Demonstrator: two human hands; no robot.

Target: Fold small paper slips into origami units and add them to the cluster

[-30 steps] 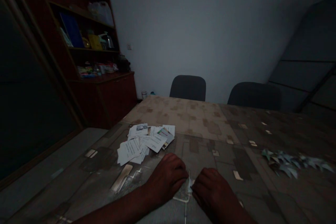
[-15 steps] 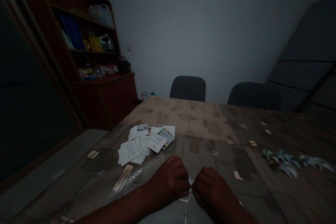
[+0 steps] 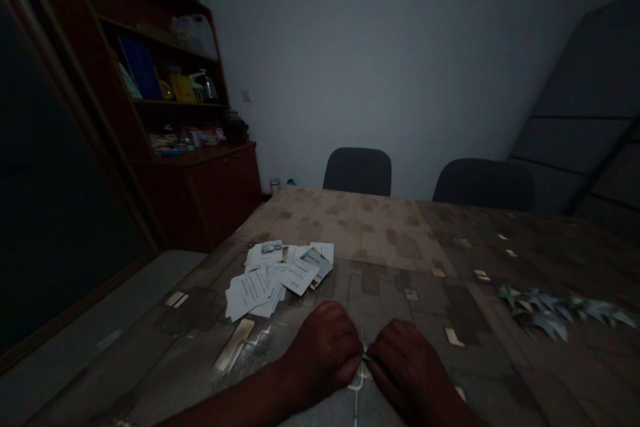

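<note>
Both my hands rest on the patterned table (image 3: 380, 227) near its front edge, knuckles up and fingers curled under. My left hand (image 3: 327, 350) and my right hand (image 3: 407, 367) meet at their fingertips and pinch a small piece of pale paper (image 3: 365, 355) between them; most of it is hidden. A loose heap of white printed paper slips (image 3: 275, 275) lies just beyond my left hand. A row of small folded paper pieces (image 3: 555, 307) lies to the right of my right hand.
Two dark chairs (image 3: 357, 170) (image 3: 483, 181) stand at the table's far side. A wooden shelf cabinet (image 3: 175, 113) with books and bottles fills the left wall. The room is dim.
My hands have closed in on each other, and less of the small paper shows between them. The view has tilted up slightly.
</note>
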